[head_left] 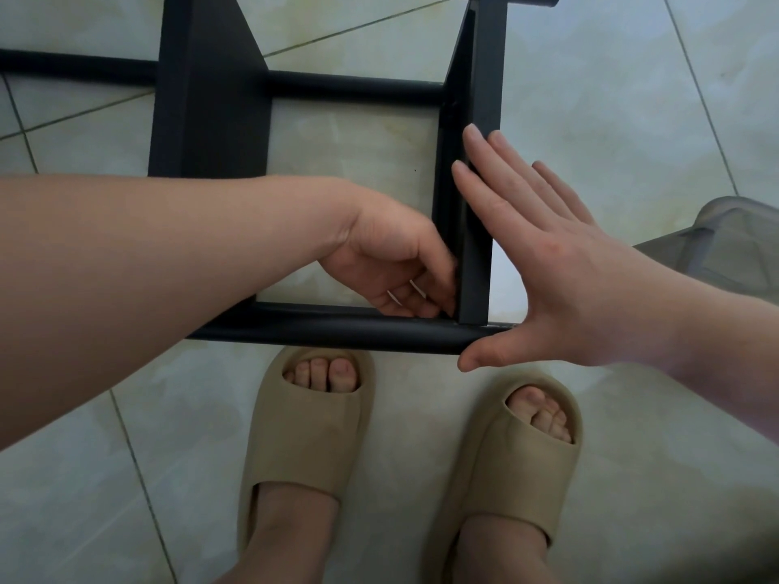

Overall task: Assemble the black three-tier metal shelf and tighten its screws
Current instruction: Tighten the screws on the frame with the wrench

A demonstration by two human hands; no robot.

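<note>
The black metal shelf [210, 120] lies on its side on the tiled floor, with round poles [337, 326] running left to right and flat tier panels crossing them. My right hand [543, 255] presses flat, fingers straight, against the outer face of the rightmost panel [478, 229], its thumb under the near pole's end. My left hand [396, 259] reaches inside the frame to the corner where that panel meets the near pole; its fingers are curled there, pinching something small and hidden, which I cannot identify.
My two feet in beige slides [303, 436] stand just in front of the near pole. A translucent grey plastic container [725, 242] sits at the right edge. Pale tiled floor [611, 78] surrounds the shelf.
</note>
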